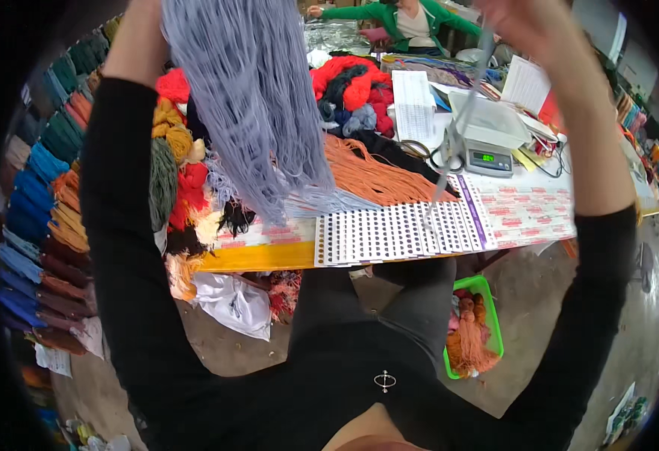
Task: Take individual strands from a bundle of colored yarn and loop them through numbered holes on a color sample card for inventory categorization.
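A large hank of grey-blue yarn [246, 98] hangs from beyond the top edge, its lower end loose over the table. Beside it my left forearm is raised, and the left hand itself is cut off above the picture. My right hand [521, 22] is lifted at the upper right, smeared by motion, with its fingers closed at the top of a thin grey yarn strand [461, 124]. This strand dangles over a white shade card [389, 233] with rows of small coloured dots. Orange yarn [367, 171] and pale blue yarn [329, 201] lie behind the card.
Heaped yarn in red [348, 75], mustard and green crowds the table's left. A digital scale [487, 154] with a clear tray and a pair of scissors [446, 156] lie right. Across stands a person in a green sleeve [352, 12]. A green basket [501, 331] of yarn rests on the floor.
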